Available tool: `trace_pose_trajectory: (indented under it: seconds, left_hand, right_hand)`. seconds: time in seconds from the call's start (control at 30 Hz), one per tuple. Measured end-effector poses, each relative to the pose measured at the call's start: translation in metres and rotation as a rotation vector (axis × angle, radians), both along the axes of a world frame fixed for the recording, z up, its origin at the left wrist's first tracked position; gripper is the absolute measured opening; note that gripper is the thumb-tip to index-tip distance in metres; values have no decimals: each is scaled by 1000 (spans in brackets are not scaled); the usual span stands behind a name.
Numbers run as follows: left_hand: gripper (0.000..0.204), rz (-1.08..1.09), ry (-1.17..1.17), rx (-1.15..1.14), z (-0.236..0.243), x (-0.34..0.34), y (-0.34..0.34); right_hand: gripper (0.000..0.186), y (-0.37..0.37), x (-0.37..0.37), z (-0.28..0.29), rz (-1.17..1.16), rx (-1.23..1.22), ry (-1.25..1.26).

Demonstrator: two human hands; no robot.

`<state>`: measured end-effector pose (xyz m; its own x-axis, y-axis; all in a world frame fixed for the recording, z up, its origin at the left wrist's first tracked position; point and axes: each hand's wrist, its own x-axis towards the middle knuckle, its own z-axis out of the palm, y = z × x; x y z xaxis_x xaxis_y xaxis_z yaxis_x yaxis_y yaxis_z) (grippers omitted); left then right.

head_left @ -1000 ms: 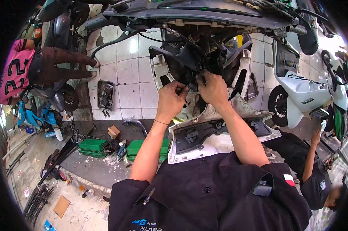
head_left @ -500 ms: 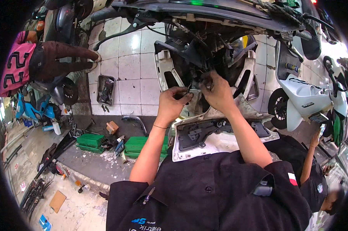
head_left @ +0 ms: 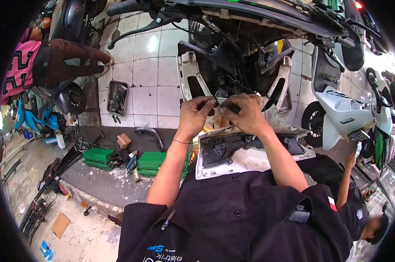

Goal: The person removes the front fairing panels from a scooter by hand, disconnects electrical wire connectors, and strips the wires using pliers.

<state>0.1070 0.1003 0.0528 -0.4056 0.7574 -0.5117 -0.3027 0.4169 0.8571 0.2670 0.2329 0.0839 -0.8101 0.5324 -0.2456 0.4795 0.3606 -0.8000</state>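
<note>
scooter: ahead | panel: between scooter and torso | tray: left, on floor

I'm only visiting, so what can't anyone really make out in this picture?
- Head view: anything between the left hand's fingertips is too small; the left hand partly covers it.
- Head view: curled fingers hide what the right hand touches.
- Head view: the grey handlebar panel is cut off by the upper edge.
- Head view: the tray's contents are too small to name.
</note>
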Motion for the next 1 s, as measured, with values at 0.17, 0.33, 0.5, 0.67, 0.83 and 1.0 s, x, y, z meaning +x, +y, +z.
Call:
trace_pose_trajectory:
  seconds: [0.17,0.33,0.5,0.67,0.83,1.0]
  left_hand:
    - [15,-56,502,10,8,0,-2]
    - [13,-36,975,189,4,-4,9]
    - [11,12,1114,69,3,-9,14]
    - [11,89,1144,50,3,-20,10]
    - [11,135,1142,-42,-9,-24,8]
    - [12,183,1165,-33,-20,-36,11]
  right_hand:
    - [25,0,4,-7,-46,-20,31]
    - [25,2,3,-9,-6,17,17]
    - [22,1,-1,-9,-46,-16,87]
    - [23,2,-4,-9,-107,-164,102]
    - [26,-1,-5,-13,-64,-59,45]
    - [27,-7,-6,-22,-57,54,80]
